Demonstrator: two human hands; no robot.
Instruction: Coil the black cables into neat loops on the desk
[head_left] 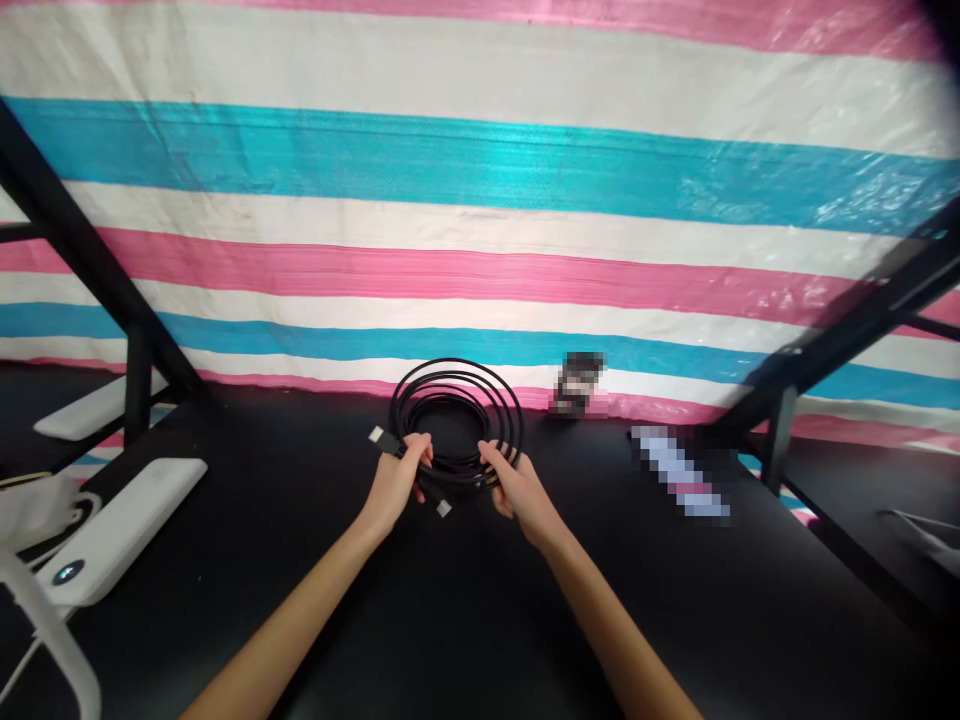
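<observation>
A black cable (pixel 456 395) wound into a round coil stands upright over the black table (pixel 465 610), near its far edge. My left hand (pixel 401 482) grips the coil's lower left, where a silver-tipped plug (pixel 376 435) sticks out to the left. My right hand (pixel 514 482) is closed on the coil's lower right. A second silver plug (pixel 443 508) hangs down between my hands.
A white power bank (pixel 124 528) lies at the table's left edge, another white bar (pixel 90 407) behind it. Black frame struts (pixel 82 250) slant on both sides. A striped pink, white and teal tarp (pixel 480 200) hangs behind. Two blurred-out items (pixel 679 470) lie at right.
</observation>
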